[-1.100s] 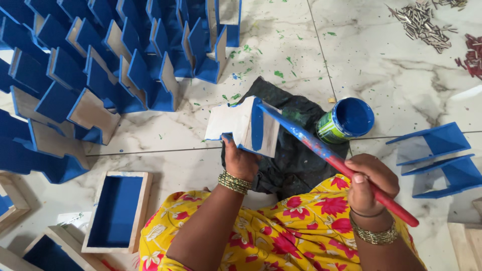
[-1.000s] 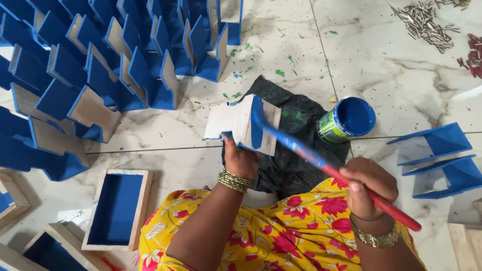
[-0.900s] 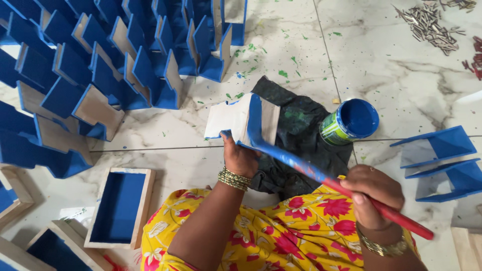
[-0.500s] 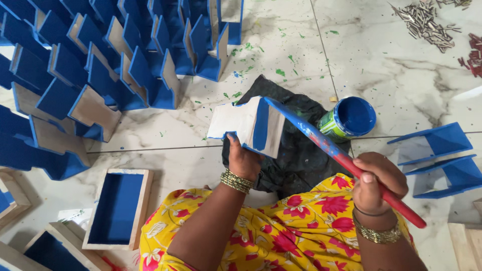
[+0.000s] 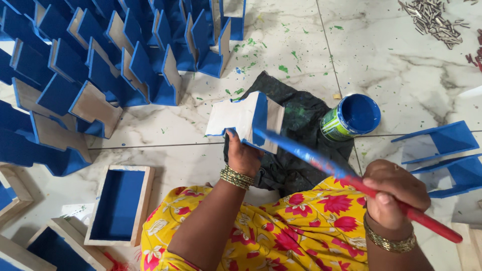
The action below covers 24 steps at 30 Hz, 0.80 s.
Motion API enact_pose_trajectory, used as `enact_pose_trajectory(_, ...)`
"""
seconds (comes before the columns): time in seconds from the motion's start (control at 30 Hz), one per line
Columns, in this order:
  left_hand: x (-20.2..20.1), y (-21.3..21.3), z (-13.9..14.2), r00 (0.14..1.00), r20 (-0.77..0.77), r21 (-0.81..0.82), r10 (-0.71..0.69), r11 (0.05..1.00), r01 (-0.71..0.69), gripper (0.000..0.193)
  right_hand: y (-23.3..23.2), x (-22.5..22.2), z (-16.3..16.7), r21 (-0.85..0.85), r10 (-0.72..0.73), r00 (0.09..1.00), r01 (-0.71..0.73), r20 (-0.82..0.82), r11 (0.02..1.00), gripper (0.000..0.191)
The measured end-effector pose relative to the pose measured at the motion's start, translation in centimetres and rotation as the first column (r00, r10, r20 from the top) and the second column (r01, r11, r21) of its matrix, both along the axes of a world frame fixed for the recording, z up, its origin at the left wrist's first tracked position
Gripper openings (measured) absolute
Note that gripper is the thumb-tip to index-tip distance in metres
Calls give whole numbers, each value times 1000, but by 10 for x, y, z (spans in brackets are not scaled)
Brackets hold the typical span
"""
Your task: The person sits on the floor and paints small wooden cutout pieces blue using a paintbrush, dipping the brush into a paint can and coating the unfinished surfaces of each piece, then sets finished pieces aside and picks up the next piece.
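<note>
While the left hand grips a wooden piece from below, fingers clamped on its lower edge, the piece is held upright above the marble floor, just over a black plastic sheet. Wooden piece: pale bare face toward the left, one inner face painted blue, blue along the edges.

Right hand: fingers closed around the red handle of a paintbrush. The brush runs up and to the left; its blue-coated end touches the blue face of the wooden piece.

Paint can: small, round, open, blue paint inside, green label on the side; lying tilted at the right edge of the black sheet, near the brush shaft but apart from it.

Painted pieces: many blue-painted wooden pieces standing in close rows at upper left, some showing bare wood backs.

Open box: rectangular wooden box, blue inside, bare rim, on the floor left of the left forearm. Further boxes of the same kind at the lower left corner.

Blue pieces at right: two painted pieces lying on the floor, well apart from the can.

Small sticks: a loose heap at upper right.

Both wrists carry gold bangles; a yellow garment with red flowers covers the lap.

Green paint flecks dot the floor near the sheet.
</note>
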<state>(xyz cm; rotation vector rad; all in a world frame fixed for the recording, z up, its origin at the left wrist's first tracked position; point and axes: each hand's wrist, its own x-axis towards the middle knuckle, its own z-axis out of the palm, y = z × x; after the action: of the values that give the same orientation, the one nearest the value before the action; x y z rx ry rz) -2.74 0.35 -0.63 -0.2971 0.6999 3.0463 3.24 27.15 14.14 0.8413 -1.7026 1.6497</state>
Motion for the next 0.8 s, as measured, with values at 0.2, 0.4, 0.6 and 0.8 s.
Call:
enact_pose_trajectory(0.2, 2, 13, 1, 993, 101, -13, -61, 998, 63, 87, -3, -22, -21, 62, -193, 979, 197, -65, 978, 25)
enact_pose_trajectory(0.4, -2, 8, -10, 996, -51, -33, -68, 997, 67, 89, -10, -17, -12, 138, -111, 993, 114, -26, 984, 24)
enact_pose_trajectory(0.6, -16, -11, 2, 996, 77, 89, 37, 995, -44, 85, -19, 11, 4, 172, 29, 996, -43, 82, 984, 26)
enact_pose_trajectory(0.8, -15, -20, 22, 993, 66, 110, 99, 988, -106, 81, -17, 5, 7, 84, 22, 1000, -24, 19, 996, 28)
